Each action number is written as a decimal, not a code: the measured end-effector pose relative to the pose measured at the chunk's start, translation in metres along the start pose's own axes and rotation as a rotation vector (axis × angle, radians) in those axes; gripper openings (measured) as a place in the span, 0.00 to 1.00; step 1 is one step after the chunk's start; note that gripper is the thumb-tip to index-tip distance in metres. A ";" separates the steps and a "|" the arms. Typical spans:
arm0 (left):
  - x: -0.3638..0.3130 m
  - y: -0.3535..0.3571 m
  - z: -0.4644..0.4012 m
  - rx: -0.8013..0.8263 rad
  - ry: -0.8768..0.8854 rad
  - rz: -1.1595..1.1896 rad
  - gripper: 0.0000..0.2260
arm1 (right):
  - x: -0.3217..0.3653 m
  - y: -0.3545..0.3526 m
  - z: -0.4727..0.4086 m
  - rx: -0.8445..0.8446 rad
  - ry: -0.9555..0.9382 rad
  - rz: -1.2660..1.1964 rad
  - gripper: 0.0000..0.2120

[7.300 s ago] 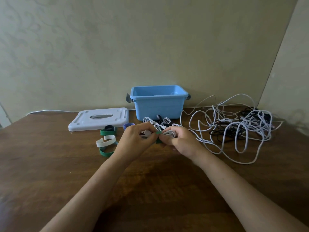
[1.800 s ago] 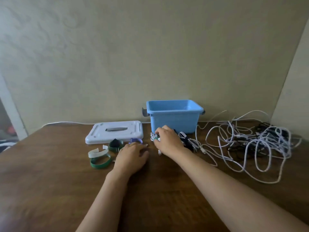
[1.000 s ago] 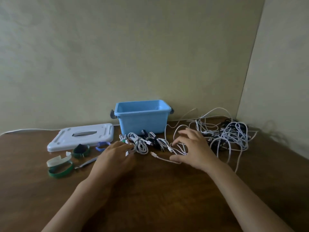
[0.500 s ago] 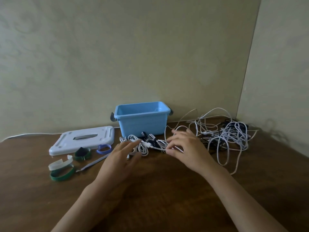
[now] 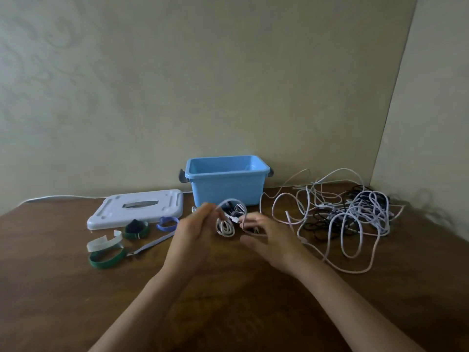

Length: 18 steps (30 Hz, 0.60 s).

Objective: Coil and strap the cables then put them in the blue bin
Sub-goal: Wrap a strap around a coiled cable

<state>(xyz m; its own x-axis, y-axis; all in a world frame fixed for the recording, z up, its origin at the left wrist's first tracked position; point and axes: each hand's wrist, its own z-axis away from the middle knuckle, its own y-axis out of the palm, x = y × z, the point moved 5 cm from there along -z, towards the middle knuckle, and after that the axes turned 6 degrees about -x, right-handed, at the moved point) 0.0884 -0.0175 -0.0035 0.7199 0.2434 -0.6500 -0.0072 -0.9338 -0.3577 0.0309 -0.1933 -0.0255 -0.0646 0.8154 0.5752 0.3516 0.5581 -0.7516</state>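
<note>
While the blue bin [image 5: 226, 182] stood open at the back of the brown wooden worktop [image 5: 76, 288], close to the wall, two bare hands met just in front of it. Raised a little above the wood, the left hand [image 5: 190, 238] pinched a white cable [image 5: 232, 202] between its fingertips, and the cable arched away from that pinch toward the right. Opposite it, the right hand [image 5: 269, 237] was blurred; its fingers were spread and loosely bent around the cable, so I could not tell whether they actually gripped it. Between the two hands and in front of the bin lay small coils of white cable [image 5: 225, 227], with some darker cable just behind them. Right of the bin, a large loose tangle of white and black cables [image 5: 350, 214] sprawled across the worktop, reaching toward the corner of the room. Left of the bin lay its white lid [image 5: 137, 208], flat on the wood. In front of the lid sat several looped straps: a blue strap [image 5: 167, 223], a dark green strap [image 5: 136, 229], a white strap [image 5: 104, 242] and a green strap [image 5: 107, 258]. One grey strap [image 5: 149, 246] lay out straight, angled toward the left hand.
</note>
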 end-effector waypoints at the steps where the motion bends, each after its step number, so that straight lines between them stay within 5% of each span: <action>1: -0.002 -0.006 -0.003 -0.066 -0.042 0.122 0.10 | 0.000 0.005 -0.003 0.014 -0.012 0.040 0.20; 5: 0.006 -0.014 -0.007 -0.137 -0.159 0.389 0.11 | 0.018 0.006 -0.014 -0.091 -0.093 0.068 0.10; 8: 0.013 -0.007 -0.002 -0.066 -0.267 0.343 0.14 | 0.037 0.006 -0.018 -0.155 -0.135 0.086 0.10; 12: 0.019 0.004 0.005 0.106 -0.327 0.212 0.18 | 0.051 0.035 -0.008 0.003 -0.193 0.154 0.14; 15: 0.020 0.007 0.004 0.108 -0.244 0.067 0.09 | 0.053 0.045 -0.003 0.083 -0.223 0.172 0.11; 18: 0.022 0.007 0.002 0.047 -0.272 0.123 0.12 | 0.053 0.044 -0.001 0.070 -0.247 0.191 0.11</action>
<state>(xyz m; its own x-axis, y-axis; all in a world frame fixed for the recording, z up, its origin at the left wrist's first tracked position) 0.1024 -0.0182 -0.0216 0.4990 0.1965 -0.8440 -0.1194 -0.9491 -0.2915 0.0435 -0.1259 -0.0275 -0.2314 0.9145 0.3319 0.3142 0.3931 -0.8641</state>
